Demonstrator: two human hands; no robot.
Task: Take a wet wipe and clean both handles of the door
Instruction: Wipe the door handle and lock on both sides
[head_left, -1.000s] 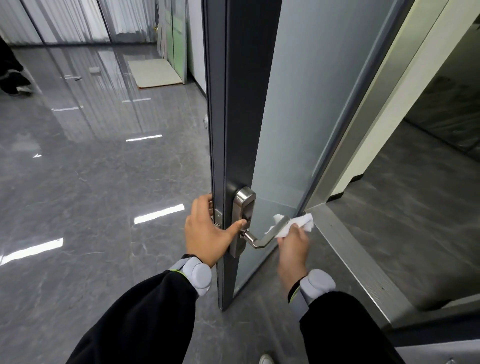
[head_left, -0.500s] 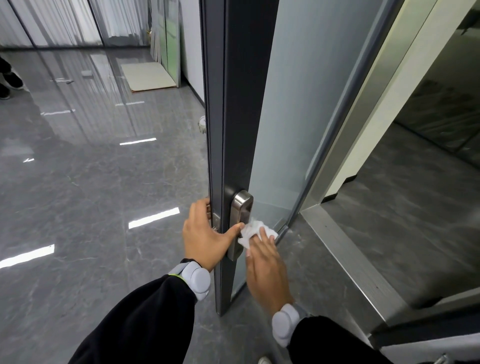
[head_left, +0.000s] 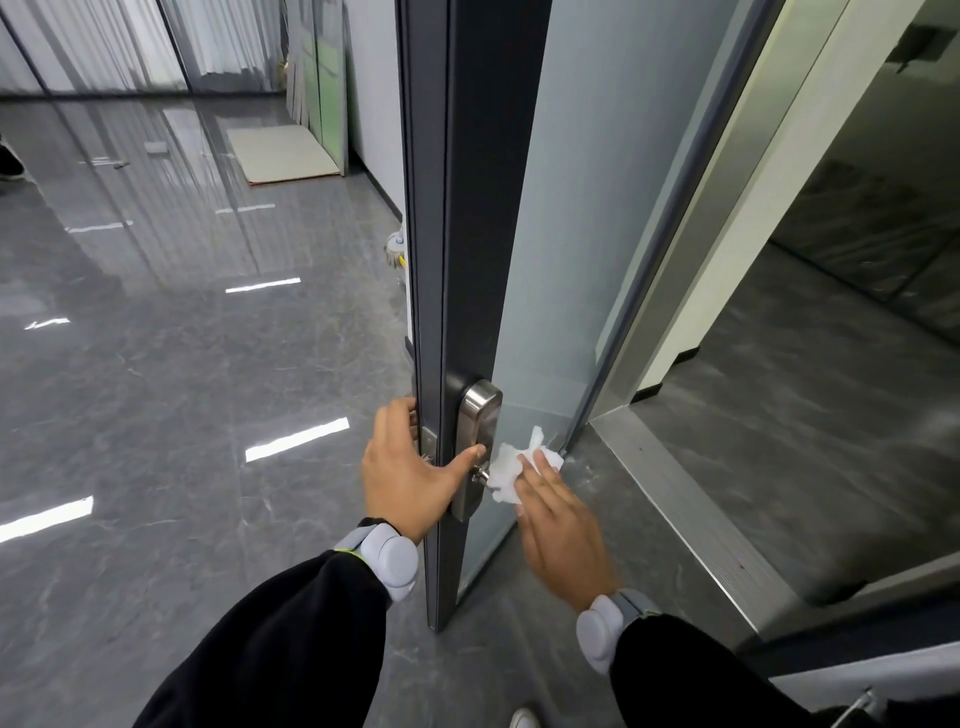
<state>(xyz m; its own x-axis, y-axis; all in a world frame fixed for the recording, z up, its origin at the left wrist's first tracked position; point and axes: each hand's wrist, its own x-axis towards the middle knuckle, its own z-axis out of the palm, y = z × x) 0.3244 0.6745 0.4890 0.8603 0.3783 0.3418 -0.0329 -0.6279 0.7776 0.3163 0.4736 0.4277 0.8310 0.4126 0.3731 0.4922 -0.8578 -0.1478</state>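
Note:
A dark-framed glass door (head_left: 467, 208) stands edge-on in front of me. Its silver lock plate (head_left: 480, 415) faces right, and the lever handle on that side is almost wholly hidden under a crumpled white wet wipe (head_left: 506, 470); only its stub by the plate shows. My right hand (head_left: 563, 530) presses the wipe onto that handle with fingers wrapped over it. My left hand (head_left: 402, 475) grips the door's edge, thumb on the lock plate and fingers curled round the far side. The handle on the left face is hidden behind the door edge and my hand.
Glossy grey tile floor (head_left: 182, 389) spreads to the left. A metal threshold strip (head_left: 691, 525) and the pale door frame (head_left: 737, 197) lie to the right. A beige mat (head_left: 283, 153) and leaning panels sit far back. A white shoe tip (head_left: 522, 719) shows below.
One second ago my right hand held the wipe at the lever's outer end. It has slid inward along the handle towards the lock plate and now covers it. The left hand stayed on the door edge.

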